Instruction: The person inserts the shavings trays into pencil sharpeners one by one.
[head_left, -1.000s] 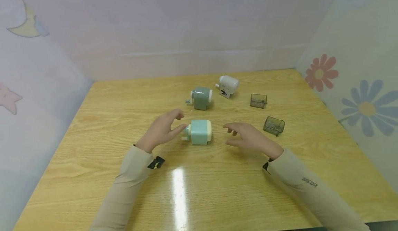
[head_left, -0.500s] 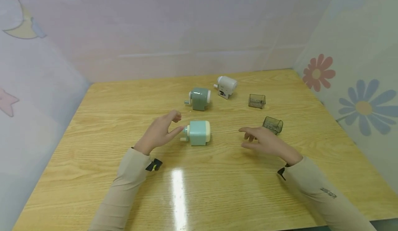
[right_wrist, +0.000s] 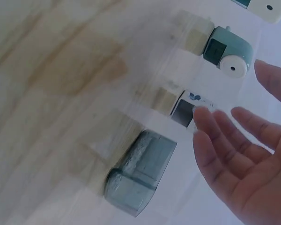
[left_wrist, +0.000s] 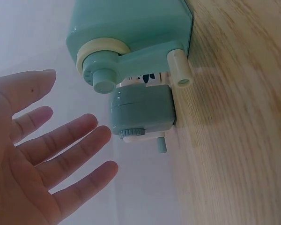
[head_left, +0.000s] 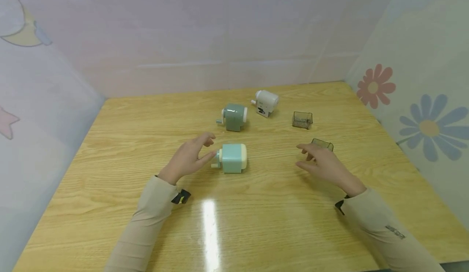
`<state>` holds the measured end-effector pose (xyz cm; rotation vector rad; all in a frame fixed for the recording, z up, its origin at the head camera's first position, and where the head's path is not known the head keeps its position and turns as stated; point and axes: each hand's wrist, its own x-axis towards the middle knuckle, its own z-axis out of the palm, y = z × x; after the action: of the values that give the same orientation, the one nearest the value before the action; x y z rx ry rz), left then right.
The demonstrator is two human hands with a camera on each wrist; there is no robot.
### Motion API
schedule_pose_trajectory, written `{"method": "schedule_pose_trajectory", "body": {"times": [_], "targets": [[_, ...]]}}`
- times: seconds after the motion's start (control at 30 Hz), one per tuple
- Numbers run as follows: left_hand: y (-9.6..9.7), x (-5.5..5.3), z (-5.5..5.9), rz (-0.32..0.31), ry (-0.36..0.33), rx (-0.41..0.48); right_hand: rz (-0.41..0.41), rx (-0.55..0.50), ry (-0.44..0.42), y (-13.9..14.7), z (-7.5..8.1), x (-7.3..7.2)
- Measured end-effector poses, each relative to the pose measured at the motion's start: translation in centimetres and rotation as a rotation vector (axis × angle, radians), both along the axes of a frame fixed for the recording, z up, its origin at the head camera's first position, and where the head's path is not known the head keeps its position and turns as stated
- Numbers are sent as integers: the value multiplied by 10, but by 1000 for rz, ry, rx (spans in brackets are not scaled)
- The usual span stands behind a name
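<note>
A light teal pencil sharpener [head_left: 232,158] with cream ends and a hand crank stands in the middle of the table. Just left of its crank is my left hand [head_left: 187,158], fingers apart and holding nothing; in the left wrist view the palm [left_wrist: 18,178] is empty. My right hand [head_left: 327,166], relaxed and empty, hovers before the nearer clear grey shavings drawer [head_left: 322,143] and partly covers it in the head view. The right wrist view shows that drawer [right_wrist: 143,171] on the table, apart from the fingers [right_wrist: 225,159].
Behind stand a dark green crank sharpener [head_left: 234,117] and a white one [head_left: 266,102]. Their drawer slots gape in the right wrist view. A second clear drawer [head_left: 302,119] lies right of the white sharpener. Walls enclose the table's back and sides.
My right hand has moved right, away from the teal sharpener and over to the nearer drawer. The left hand has stayed almost still beside the crank.
</note>
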<state>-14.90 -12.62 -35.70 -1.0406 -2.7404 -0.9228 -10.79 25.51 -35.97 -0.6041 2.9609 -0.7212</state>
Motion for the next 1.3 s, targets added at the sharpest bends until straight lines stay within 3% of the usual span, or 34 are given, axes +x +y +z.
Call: {"method": "schedule_pose_trajectory", "body": {"times": [0.23, 0.5, 0.83, 1.07, 1.3], "targets": [[1, 1, -1, 7, 16, -5, -136, 113, 57, 18, 0, -2], [-2, 0, -1, 26, -20, -20, -217, 234, 25, 42, -7, -9], [-3, -6, -2, 37, -47, -27, -198, 268, -168, 61, -10, -15], [-4, -17, -1, 35, -75, -17, -192, 266, -205, 63, -10, -18], [-3, -35, 3, 37, -87, -35, -174, 250, -193, 62, -10, -20]]}}
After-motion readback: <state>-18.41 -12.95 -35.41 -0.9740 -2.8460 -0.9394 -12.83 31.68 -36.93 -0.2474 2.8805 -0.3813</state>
